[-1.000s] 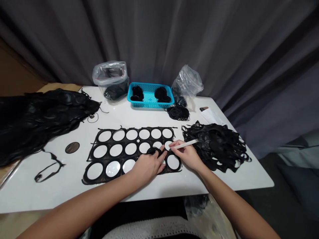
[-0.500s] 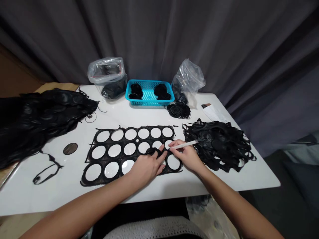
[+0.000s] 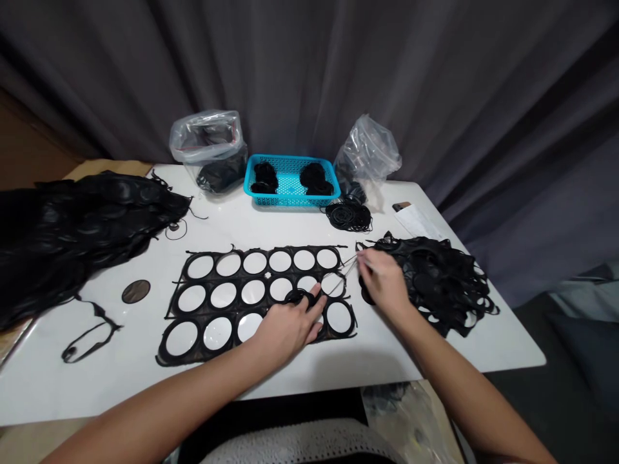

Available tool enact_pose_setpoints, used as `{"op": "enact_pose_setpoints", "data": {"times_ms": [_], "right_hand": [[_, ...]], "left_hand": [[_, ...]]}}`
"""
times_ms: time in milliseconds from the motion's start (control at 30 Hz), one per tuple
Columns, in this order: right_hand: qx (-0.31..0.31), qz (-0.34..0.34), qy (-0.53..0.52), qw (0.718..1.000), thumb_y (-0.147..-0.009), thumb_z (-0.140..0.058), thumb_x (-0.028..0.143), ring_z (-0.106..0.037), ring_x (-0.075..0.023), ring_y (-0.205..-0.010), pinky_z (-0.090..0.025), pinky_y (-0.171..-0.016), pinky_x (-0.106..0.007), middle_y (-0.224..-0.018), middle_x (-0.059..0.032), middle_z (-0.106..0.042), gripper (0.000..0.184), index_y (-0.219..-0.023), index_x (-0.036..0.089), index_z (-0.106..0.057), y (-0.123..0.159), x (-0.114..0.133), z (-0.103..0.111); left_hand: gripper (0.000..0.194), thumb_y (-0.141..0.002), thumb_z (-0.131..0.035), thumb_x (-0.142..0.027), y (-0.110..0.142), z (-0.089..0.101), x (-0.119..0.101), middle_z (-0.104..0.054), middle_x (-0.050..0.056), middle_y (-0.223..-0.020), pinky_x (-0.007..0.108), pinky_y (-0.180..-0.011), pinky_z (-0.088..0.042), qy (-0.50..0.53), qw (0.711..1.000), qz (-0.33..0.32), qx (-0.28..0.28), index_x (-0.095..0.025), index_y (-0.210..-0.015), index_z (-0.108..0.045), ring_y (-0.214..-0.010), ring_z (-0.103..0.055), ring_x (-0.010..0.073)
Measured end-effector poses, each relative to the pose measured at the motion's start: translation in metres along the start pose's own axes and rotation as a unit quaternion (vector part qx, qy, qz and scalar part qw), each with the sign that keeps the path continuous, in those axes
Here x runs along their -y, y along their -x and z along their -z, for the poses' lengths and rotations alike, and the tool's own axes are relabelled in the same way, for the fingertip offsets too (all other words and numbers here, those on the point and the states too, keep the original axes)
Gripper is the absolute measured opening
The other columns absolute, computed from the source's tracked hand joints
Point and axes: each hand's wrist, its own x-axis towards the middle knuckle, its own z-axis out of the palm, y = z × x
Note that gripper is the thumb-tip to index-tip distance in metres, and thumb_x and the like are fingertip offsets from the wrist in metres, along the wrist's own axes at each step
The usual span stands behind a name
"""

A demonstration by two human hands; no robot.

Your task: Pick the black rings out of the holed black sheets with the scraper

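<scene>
A thin black sheet (image 3: 213, 312) with rows of round holes lies on the white table. My left hand (image 3: 290, 322) rests on its right half, fingers stretched out and pressing down. Thin black rings (image 3: 298, 296) are bunched at those fingertips; whether they are gripped I cannot tell. My right hand (image 3: 384, 280) is closed, just beyond the sheet's right edge, on a slim pale stick-like tool (image 3: 370, 264) that is mostly hidden and blurred. Fine dark lines run from its fingertips down-left to the sheet. Beside it lies a heap of black holed scraps (image 3: 440, 277).
Behind the sheet stands a blue basket (image 3: 290, 200) with black ring bundles, between two clear plastic bags (image 3: 206, 145) (image 3: 370, 145). A ring coil (image 3: 348, 216) sits near the basket. On the left are a large black pile (image 3: 87, 225), a loose disc (image 3: 136, 291) and a scrap loop (image 3: 91, 335).
My right hand has lifted off the sheet and moved right and slightly away from me, with fine dark lines stretching back to the sheet. My left hand stays pressed down.
</scene>
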Motion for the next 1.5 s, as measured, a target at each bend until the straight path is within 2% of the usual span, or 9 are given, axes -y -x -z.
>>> {"op": "enact_pose_setpoints", "data": {"times_ms": [100,233,500,633,733,900,1100,1333,1500], "right_hand": [[-0.039,-0.100,-0.036,0.994,-0.093,-0.049,0.026,-0.065,-0.0229,-0.080,-0.046,-0.076,-0.033,-0.092,-0.0080,-0.073,0.015,-0.085,0.021,-0.061,-0.017,-0.012,0.007],[0.022,-0.109,-0.107,0.988,-0.091,-0.050,0.029,-0.063,-0.0187,-0.070,-0.044,-0.069,-0.028,-0.087,-0.0034,-0.074,0.017,-0.076,0.023,-0.057,-0.022,0.004,0.002],[-0.045,-0.152,0.134,0.978,-0.087,-0.049,0.024,-0.056,-0.0226,-0.064,-0.033,-0.061,-0.031,-0.071,-0.0087,-0.064,0.012,-0.079,0.020,-0.057,-0.026,-0.026,0.015],[-0.060,-0.172,0.045,0.982,-0.089,-0.050,0.032,-0.056,-0.0221,-0.065,-0.039,-0.066,-0.033,-0.070,-0.0074,-0.065,0.018,-0.077,0.021,-0.059,-0.027,-0.019,0.021],[0.005,-0.164,-0.144,0.976,-0.089,-0.054,0.038,-0.061,-0.0217,-0.072,-0.044,-0.071,-0.033,-0.084,-0.0068,-0.072,0.020,-0.081,0.022,-0.063,-0.020,0.014,0.007],[0.170,-0.124,-0.336,0.918,-0.090,-0.057,0.038,-0.064,-0.0208,-0.084,-0.048,-0.075,-0.032,-0.092,-0.0055,-0.073,0.020,-0.087,0.021,-0.065,0.002,0.068,-0.024],[0.217,-0.104,-0.349,0.906,-0.091,-0.057,0.033,-0.064,-0.0220,-0.091,-0.049,-0.085,-0.036,-0.093,-0.0045,-0.072,0.015,-0.088,0.021,-0.066,0.013,0.079,-0.032],[0.222,-0.083,-0.316,0.919,-0.091,-0.055,0.030,-0.064,-0.0219,-0.090,-0.050,-0.084,-0.037,-0.093,-0.0039,-0.071,0.012,-0.086,0.023,-0.063,0.011,0.077,-0.030],[0.179,0.013,-0.258,0.949,-0.095,-0.051,0.024,-0.062,-0.0219,-0.097,-0.049,-0.087,-0.037,-0.101,-0.0059,-0.068,0.016,-0.080,0.023,-0.057,0.023,0.084,-0.030]], "left_hand": [[0.049,-0.100,-0.047,-0.037,0.004,0.004,0.002,-0.041,0.009,-0.155,0.029,-0.053,-0.049,0.007,1.000,-0.008,-0.007,-0.021,-0.146,-0.046,-0.089,-0.070,0.0201],[0.051,-0.099,-0.048,-0.038,0.021,0.010,0.007,-0.044,0.010,-0.153,0.030,-0.055,-0.051,0.008,1.000,0.000,-0.009,-0.020,-0.147,-0.044,-0.086,-0.070,0.0200],[0.054,-0.097,-0.052,-0.041,0.041,0.004,0.010,-0.042,0.016,-0.153,0.028,-0.050,-0.047,-0.004,0.997,0.071,0.032,-0.025,-0.149,-0.043,-0.077,-0.072,0.0204],[0.054,-0.097,-0.052,-0.041,0.042,0.003,0.008,-0.043,0.014,-0.153,0.029,-0.051,-0.049,-0.002,0.997,0.069,0.022,-0.025,-0.148,-0.044,-0.078,-0.072,0.0213],[0.054,-0.097,-0.052,-0.041,0.044,0.001,0.006,-0.045,0.016,-0.151,0.029,-0.054,-0.050,0.003,0.997,0.082,0.011,-0.022,-0.147,-0.044,-0.074,-0.071,0.0200],[0.056,-0.097,-0.053,-0.040,0.044,-0.003,0.001,-0.050,0.019,-0.146,0.030,-0.055,-0.050,0.022,0.994,0.103,0.000,-0.020,-0.148,-0.043,-0.074,-0.071,0.0205],[0.056,-0.096,-0.055,-0.041,0.045,0.001,0.002,-0.060,0.018,-0.135,0.029,-0.053,-0.048,0.037,0.994,0.104,0.005,-0.020,-0.148,-0.044,-0.069,-0.071,0.0199],[0.055,-0.097,-0.053,-0.042,0.047,-0.001,0.002,-0.047,0.018,-0.149,0.030,-0.054,-0.050,0.023,0.994,0.102,0.007,-0.021,-0.148,-0.044,-0.071,-0.071,0.0207],[0.056,-0.097,-0.054,-0.041,0.046,0.003,0.001,-0.044,0.019,-0.151,0.030,-0.054,-0.051,0.018,0.994,0.107,0.018,-0.023,-0.148,-0.044,-0.073,-0.072,0.0213]]}}
